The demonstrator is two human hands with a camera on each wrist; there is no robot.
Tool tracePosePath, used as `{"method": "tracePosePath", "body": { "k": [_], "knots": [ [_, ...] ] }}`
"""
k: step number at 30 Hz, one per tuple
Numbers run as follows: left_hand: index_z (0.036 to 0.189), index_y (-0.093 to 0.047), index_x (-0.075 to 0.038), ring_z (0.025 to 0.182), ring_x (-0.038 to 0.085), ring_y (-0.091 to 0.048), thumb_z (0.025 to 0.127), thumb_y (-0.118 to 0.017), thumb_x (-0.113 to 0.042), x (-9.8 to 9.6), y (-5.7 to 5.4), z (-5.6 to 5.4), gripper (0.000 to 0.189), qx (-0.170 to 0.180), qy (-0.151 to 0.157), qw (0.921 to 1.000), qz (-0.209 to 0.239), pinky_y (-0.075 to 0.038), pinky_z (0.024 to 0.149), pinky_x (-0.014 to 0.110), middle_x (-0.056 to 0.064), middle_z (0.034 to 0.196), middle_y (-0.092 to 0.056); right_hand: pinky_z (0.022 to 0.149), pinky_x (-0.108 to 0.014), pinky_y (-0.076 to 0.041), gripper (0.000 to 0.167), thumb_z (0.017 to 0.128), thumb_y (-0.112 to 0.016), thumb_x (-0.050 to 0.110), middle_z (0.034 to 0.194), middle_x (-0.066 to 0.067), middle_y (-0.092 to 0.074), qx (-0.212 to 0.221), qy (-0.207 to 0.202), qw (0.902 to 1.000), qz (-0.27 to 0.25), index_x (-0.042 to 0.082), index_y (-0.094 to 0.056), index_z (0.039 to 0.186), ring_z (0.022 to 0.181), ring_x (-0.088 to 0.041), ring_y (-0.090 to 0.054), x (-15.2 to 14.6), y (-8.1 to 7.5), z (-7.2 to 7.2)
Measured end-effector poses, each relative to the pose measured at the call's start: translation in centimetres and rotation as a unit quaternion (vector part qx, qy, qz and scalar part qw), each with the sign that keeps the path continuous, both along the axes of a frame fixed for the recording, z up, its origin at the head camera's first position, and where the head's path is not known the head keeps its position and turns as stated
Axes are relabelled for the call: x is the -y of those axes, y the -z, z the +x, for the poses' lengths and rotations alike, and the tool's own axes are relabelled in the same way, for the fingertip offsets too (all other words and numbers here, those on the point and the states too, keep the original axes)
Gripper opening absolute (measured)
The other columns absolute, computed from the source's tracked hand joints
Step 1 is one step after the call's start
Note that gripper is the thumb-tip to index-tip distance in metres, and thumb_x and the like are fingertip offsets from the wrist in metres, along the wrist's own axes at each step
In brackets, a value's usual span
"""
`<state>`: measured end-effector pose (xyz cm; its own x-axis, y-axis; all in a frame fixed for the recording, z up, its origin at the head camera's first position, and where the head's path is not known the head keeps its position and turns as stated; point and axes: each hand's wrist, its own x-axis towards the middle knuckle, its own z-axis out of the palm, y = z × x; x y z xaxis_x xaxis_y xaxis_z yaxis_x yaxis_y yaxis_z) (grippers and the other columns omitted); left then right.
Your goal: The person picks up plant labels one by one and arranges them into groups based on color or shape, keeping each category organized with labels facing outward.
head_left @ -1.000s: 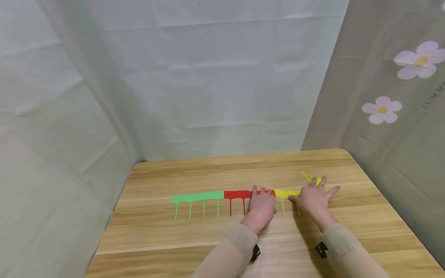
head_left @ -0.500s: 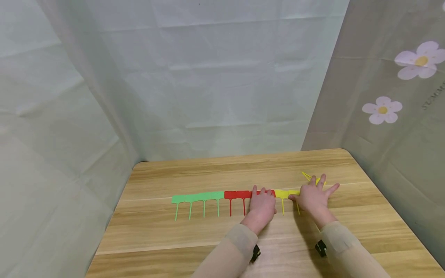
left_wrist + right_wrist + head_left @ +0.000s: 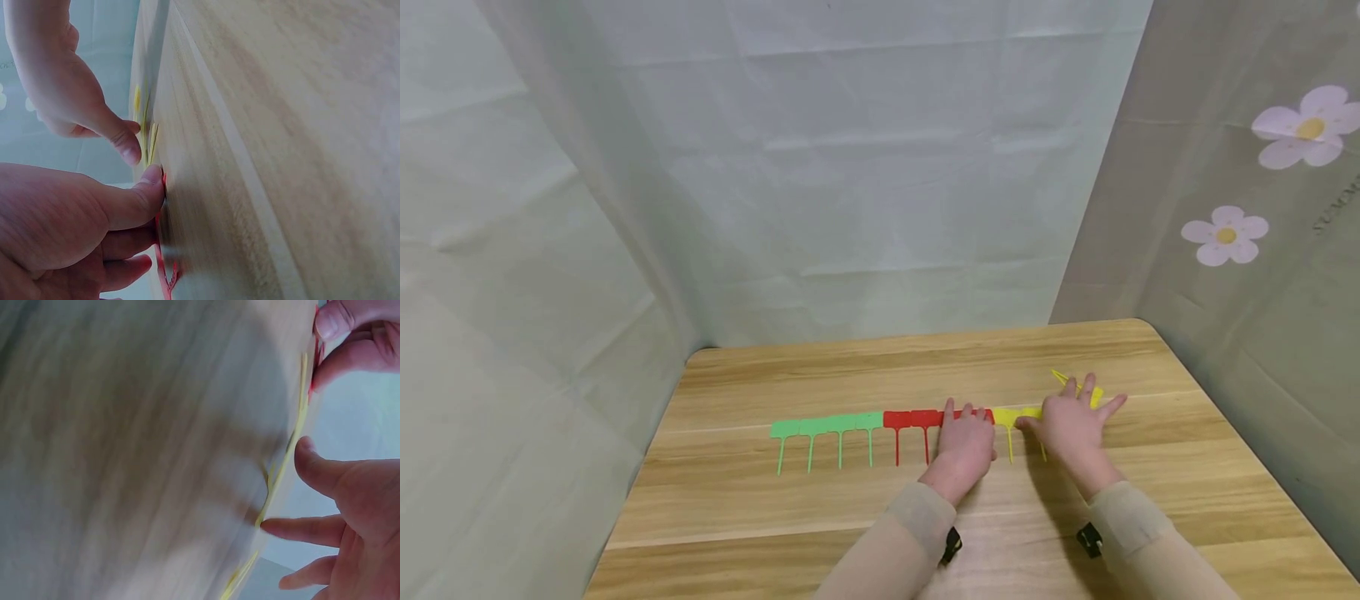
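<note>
A row of flat plastic tags with thin stems lies on the table: green tags (image 3: 827,426) at left, red tags (image 3: 910,419) mid-row, yellow tags (image 3: 1006,417) at right. My left hand (image 3: 966,446) rests over the red ones, covering part of them; its thumb and fingertips press a red tag (image 3: 160,250) in the left wrist view. Over the right end of the row, my right hand (image 3: 1071,429) has its fingers spread. Its index fingertip touches a yellow tag (image 3: 269,500) in the right wrist view, the thumb close beside it. Another yellow tag (image 3: 1098,397) lies beyond, partly behind the fingers.
The wooden table (image 3: 760,517) has rounded far corners. Pale fabric sheets (image 3: 880,183) hang behind it and on both sides, the right one printed with flowers (image 3: 1225,237). Small black devices (image 3: 952,546) sit under the wrists.
My right hand has shifted slightly left along the yellow tags, uncovering more of the far yellow tag. My left hand has stayed in place.
</note>
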<state>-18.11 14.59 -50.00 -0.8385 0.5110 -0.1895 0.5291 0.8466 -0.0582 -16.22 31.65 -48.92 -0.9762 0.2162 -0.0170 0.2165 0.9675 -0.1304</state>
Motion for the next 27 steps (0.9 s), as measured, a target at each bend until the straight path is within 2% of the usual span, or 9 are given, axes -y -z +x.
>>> {"method": "tracePosePath", "body": {
  "k": [5,19,27],
  "knots": [
    [0.145,-0.07,-0.029,0.15,0.014,-0.045,0.097,-0.077,-0.05,0.02,-0.07,0.0,0.053,-0.004,0.001,1.0,-0.001,-0.025,0.129,0.05,-0.011,0.156,-0.057,0.103,-0.096,0.007,0.059,0.093,-0.079,0.056,0.153,-0.048,-0.037,0.013,-0.002,0.9996,0.025,-0.003,-0.081,0.097,0.151,-0.069,-0.011,0.4,0.42,-0.16],
    [0.146,-0.069,-0.029,0.15,0.015,-0.046,0.096,-0.078,-0.05,0.03,-0.13,0.02,0.055,-0.004,0.003,1.0,0.005,-0.026,0.129,0.051,-0.011,0.156,-0.057,0.102,-0.097,0.002,0.061,0.089,-0.084,0.053,0.153,-0.044,-0.043,-0.006,-0.017,0.9992,0.036,-0.007,-0.079,0.101,0.152,-0.066,-0.014,0.58,0.47,-0.45],
    [0.144,-0.071,-0.029,0.149,0.015,-0.047,0.095,-0.078,-0.051,0.07,-0.18,0.04,0.053,-0.006,0.003,1.0,0.002,-0.026,0.129,0.051,-0.011,0.155,-0.059,0.102,-0.097,0.003,0.063,0.088,-0.085,0.055,0.152,-0.042,-0.045,-0.014,-0.02,0.9986,0.048,-0.007,-0.079,0.098,0.153,-0.065,-0.015,0.68,0.43,-0.33]
  ]
}}
